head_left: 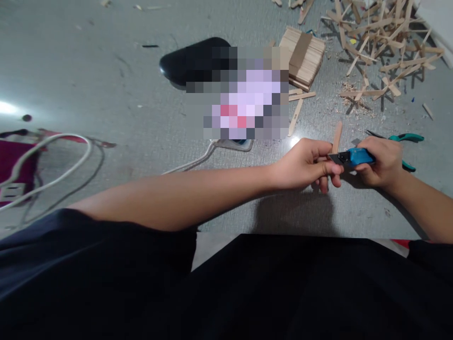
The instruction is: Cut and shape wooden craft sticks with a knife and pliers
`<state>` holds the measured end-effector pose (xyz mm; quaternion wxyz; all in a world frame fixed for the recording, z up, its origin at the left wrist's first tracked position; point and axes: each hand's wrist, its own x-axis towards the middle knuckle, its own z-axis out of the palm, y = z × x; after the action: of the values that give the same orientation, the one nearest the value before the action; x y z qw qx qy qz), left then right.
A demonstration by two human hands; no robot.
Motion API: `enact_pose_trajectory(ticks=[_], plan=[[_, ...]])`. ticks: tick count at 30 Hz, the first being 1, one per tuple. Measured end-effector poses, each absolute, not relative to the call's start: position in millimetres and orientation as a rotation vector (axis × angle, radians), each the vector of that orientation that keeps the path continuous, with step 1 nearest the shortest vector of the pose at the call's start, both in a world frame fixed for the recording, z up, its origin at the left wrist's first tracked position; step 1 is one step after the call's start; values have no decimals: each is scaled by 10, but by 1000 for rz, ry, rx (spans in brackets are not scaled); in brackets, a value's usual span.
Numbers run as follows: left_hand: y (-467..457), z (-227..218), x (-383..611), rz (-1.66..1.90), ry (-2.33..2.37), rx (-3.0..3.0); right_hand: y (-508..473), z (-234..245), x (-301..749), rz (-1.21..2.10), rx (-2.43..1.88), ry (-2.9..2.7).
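Observation:
My left hand (307, 165) is closed around a flat wooden craft stick (337, 137) that stands upright out of its fingers. My right hand (382, 163) grips a blue utility knife (356, 156), its blade end pressed against the stick just above my left thumb. Both hands hover low over the grey floor (106, 85), close together at the right of the view.
Teal-handled pliers (406, 139) lie just behind my right hand. A bundle of craft sticks (302, 56) and a heap of glued stick pieces (382, 42) sit farther back. A black object (191, 59), a white cable (53, 165) and loose sticks (297, 113) lie about.

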<state>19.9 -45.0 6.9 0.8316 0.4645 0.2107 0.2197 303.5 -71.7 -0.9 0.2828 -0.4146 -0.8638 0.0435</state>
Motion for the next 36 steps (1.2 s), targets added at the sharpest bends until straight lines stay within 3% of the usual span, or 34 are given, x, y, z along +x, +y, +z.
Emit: enact_pose_trajectory(ticks=[25,36], plan=[[-460,178,181,520,417,906,-783,58,2890,-257,-1021,-2110],[-385,69,170,577,381,961,-763,56,2989,164,-1102,-2181]])
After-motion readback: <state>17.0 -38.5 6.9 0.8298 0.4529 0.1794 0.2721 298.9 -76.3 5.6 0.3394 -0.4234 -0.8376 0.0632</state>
